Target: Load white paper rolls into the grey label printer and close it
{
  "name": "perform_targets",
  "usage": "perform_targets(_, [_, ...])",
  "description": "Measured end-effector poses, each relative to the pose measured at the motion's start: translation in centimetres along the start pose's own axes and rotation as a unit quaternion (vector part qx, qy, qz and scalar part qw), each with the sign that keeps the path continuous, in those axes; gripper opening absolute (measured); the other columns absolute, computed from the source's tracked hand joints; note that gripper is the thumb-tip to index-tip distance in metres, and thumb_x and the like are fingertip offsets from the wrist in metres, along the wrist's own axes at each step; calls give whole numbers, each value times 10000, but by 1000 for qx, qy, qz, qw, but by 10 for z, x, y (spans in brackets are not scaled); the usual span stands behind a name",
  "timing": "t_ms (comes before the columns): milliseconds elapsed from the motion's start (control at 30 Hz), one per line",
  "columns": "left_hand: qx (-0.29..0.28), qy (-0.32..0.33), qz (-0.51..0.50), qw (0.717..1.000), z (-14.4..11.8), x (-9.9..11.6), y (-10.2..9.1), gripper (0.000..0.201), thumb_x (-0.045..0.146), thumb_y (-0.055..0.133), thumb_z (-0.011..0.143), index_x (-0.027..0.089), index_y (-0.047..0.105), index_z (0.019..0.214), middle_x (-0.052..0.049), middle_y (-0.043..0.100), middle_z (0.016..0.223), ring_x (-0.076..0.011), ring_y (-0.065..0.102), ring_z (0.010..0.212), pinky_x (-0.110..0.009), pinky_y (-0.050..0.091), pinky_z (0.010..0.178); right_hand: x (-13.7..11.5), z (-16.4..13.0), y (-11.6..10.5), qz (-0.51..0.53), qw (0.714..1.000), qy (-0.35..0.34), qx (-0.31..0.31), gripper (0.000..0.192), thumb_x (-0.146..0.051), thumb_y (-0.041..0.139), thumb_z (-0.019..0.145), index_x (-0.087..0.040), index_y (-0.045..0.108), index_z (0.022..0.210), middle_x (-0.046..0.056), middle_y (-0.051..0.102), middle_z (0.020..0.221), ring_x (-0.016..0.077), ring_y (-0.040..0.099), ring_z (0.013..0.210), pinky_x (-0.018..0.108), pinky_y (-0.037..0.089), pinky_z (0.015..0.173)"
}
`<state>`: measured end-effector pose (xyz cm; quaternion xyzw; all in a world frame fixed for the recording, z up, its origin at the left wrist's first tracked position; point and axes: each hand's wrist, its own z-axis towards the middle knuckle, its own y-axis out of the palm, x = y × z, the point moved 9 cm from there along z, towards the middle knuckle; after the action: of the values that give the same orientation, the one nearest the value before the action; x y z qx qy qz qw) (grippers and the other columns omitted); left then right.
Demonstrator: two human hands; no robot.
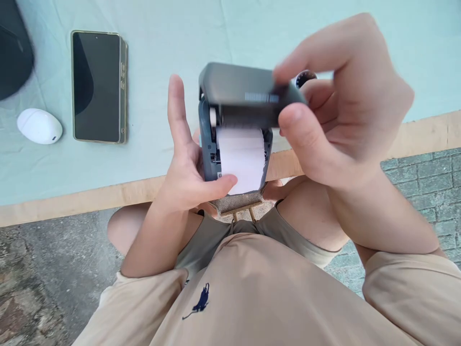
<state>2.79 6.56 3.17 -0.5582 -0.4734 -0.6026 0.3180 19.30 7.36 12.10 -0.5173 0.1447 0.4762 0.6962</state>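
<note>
A dark portable label printer is held over the table's near edge with its lid raised. My left hand grips the body from the left, thumb pressed on the white paper that hangs out over the front, index finger stretched away. On the right, my right hand pinches the lid between thumb and index finger. The lid is blurred, and a black roller shows along its lower edge. A small round black dial-like thing shows behind the right fingers, partly hidden.
On the pale blue tablecloth, a smartphone lies on a box-like base at the left. Beside it are a white rounded case and a dark object cut off by the frame. The table's wooden edge runs across, above my knees.
</note>
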Motion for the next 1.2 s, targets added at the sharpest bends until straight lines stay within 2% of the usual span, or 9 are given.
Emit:
perform_targets(167, [-17, -22, -28, 999, -4, 5, 5, 1417, 185, 862, 810, 355, -216, 1714, -91, 501, 1707, -337, 239, 1751, -554, 589, 1221, -10, 0, 5, -59, 995, -85, 8, 175, -332, 634, 1030, -189, 695, 949, 47, 649, 952, 122, 639, 875, 312, 568, 770])
perform_targets(333, [-15, 11, -55, 998, -3, -2, -1, 1079, 467, 967, 820, 465, 300, 1668, 8, 510, 1654, -349, 488, 1634, -527, 632, 1158, -5, -2, 17, -83, 993, -64, -57, 318, -429, 561, 1067, -223, 616, 1302, 85, 680, 1268, 176, 644, 1238, 387, 606, 1045])
perform_targets(433, [-8, 52, -91, 994, 5, -17, -8, 866, 455, 968, 819, 421, 533, 1568, -1, 630, 1503, -277, 761, 1282, -413, 702, 972, -9, -4, 23, -57, 992, -67, -86, 377, -453, 539, 1085, -202, 567, 1364, 86, 668, 1389, 163, 636, 1330, 422, 558, 1197])
perform_targets(533, [-9, 229, -113, 967, 0, 8, -12, 709, 509, 976, 770, 272, 726, 1390, -32, 759, 1226, -194, 786, 990, -243, 662, 701, -10, -6, 29, -17, 993, -64, -98, 442, -437, 550, 1081, -138, 549, 1406, 111, 651, 1425, 174, 630, 1369, 438, 539, 1251])
perform_targets(600, [36, 84, -48, 995, 5, -10, -13, 659, 487, 941, 860, 256, 700, 1427, -58, 737, 1292, -218, 748, 1126, -313, 669, 865, -9, -7, 33, 19, 993, -55, -98, 472, -416, 553, 1081, -103, 524, 1434, 129, 635, 1455, 175, 610, 1408, 398, 540, 1260])
perform_targets(667, [51, 50, -27, 997, 2, -8, -14, 751, 556, 959, 816, 229, 688, 1435, -82, 720, 1325, -248, 727, 1189, -346, 657, 941, -5, -8, 37, 62, 992, -36, -102, 482, -394, 551, 1083, -104, 487, 1462, 131, 610, 1504, 177, 576, 1454, 364, 543, 1261])
perform_targets(933, [-31, 240, -82, 967, 13, -20, -18, 749, 541, 857, 831, 196, 656, 1464, -116, 738, 1197, -264, 801, 884, -297, 642, 563, 2, -6, 47, 89, 982, 26, -167, 469, -443, 577, 1070, -215, 457, 1461, 75, 570, 1557, 196, 546, 1476, 413, 566, 1276])
perform_targets(1033, [-34, 200, -92, 975, 14, -20, -15, 714, 560, 835, 863, 196, 645, 1448, -101, 743, 1159, -276, 821, 917, -363, 696, 657, 4, -6, 47, 70, 984, 30, -160, 478, -435, 584, 1061, -214, 465, 1467, 75, 579, 1546, 200, 580, 1431, 417, 596, 1253])
perform_targets(1200, [21, 86, -144, 986, 13, -13, -9, 529, 629, 556, 1052, 159, 682, 1260, -135, 766, 1217, -376, 628, 1496, -628, 560, 1235, 4, -10, 44, 52, 990, -5, -131, 433, -373, 522, 1085, -206, 467, 1481, 45, 603, 1545, 176, 577, 1482, 381, 596, 1258])
